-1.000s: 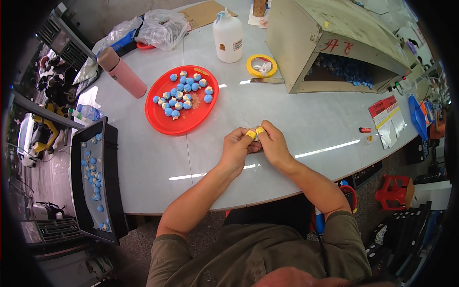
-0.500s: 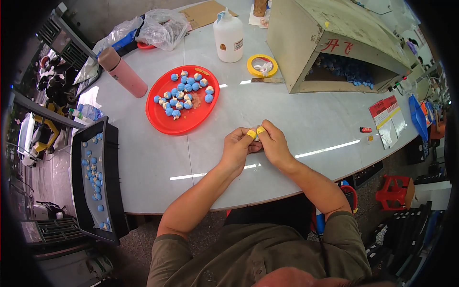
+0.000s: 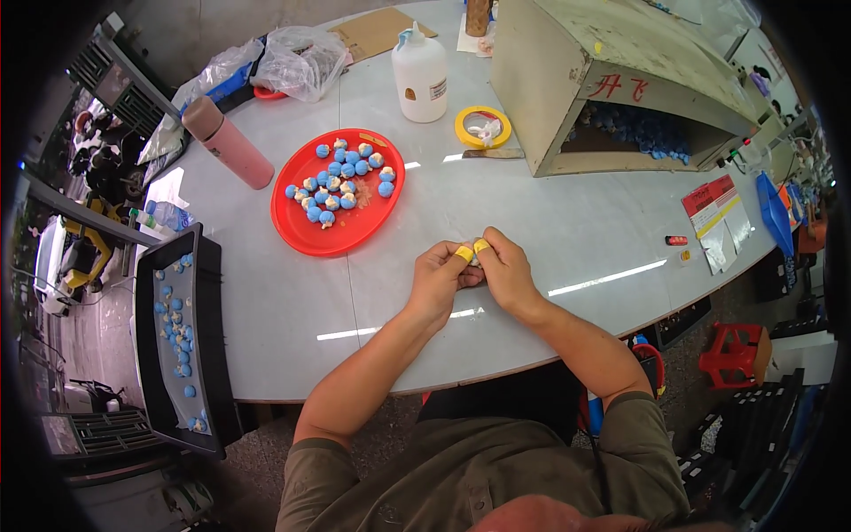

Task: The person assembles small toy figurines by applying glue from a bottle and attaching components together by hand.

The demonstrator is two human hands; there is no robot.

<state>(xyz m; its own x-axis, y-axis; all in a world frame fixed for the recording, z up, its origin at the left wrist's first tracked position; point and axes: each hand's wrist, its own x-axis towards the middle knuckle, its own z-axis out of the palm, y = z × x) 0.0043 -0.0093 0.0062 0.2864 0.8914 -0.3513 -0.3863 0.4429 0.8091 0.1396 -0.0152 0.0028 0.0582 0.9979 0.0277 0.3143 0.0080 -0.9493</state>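
Over the middle of the grey table, my left hand (image 3: 435, 280) and my right hand (image 3: 506, 271) meet with fingers closed and thumbs pressed together. Yellow tape wraps both thumbs. A small pale, bluish piece (image 3: 474, 261) shows between the thumb tips; the fingers hide most of it, so its kind is unclear. Beyond my left hand, a round red tray (image 3: 301, 232) holds several small blue balls with cream-coloured patches (image 3: 335, 182). More such balls (image 3: 183, 335) lie on a grey liner in a long black bin (image 3: 215, 355) at the left.
A pink flask (image 3: 232, 149) stands behind the red tray. Farther back are a white squeeze bottle (image 3: 420, 80), a yellow tape roll (image 3: 459, 131) and a knife-like blade (image 3: 493, 154). An open-fronted box (image 3: 554, 106) with blue pieces inside occupies the far right. Red-and-yellow papers (image 3: 716, 213) lie near the right edge.
The view has shifted slightly, so the tray and bin appear a little lower. Both hands stay pressed together around the small piece, with only slight finger movement.
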